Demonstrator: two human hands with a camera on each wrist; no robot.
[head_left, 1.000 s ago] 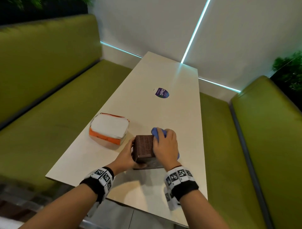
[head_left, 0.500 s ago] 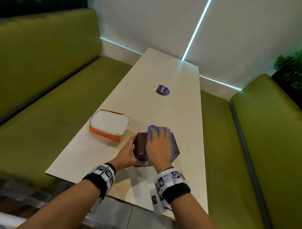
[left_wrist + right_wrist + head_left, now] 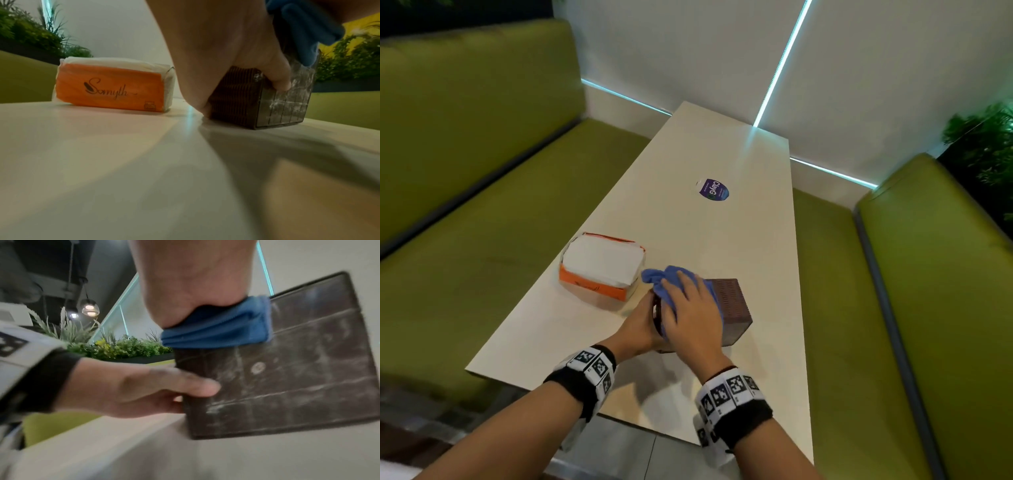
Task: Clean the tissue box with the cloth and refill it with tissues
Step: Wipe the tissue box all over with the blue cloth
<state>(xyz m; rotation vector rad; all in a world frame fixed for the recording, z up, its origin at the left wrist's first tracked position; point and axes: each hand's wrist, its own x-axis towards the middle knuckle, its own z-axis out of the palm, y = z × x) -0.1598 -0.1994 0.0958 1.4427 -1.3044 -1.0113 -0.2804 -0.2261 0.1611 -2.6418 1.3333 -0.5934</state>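
A dark brown ribbed tissue box [image 3: 732, 305] lies on the white table [image 3: 722, 154] near its front edge. My left hand [image 3: 640, 323] grips its left end, with the thumb on the scuffed near face [image 3: 298, 369]. My right hand [image 3: 693, 308] lies flat on top and presses a blue cloth [image 3: 654, 277] onto the box with spread fingers. In the right wrist view the cloth [image 3: 216, 331] bunches under the palm. An orange pack of white tissues [image 3: 602, 267] sits just left of the box.
A round purple sticker [image 3: 713, 189] marks the middle of the table. Green benches [image 3: 482, 240] run along both sides, with a white wall at the far end. Plants [image 3: 986, 137] stand behind the right bench.
My right hand has slid the blue cloth from the box's far right side across its top toward the left end. The left hand has kept its hold while the box turned slightly.
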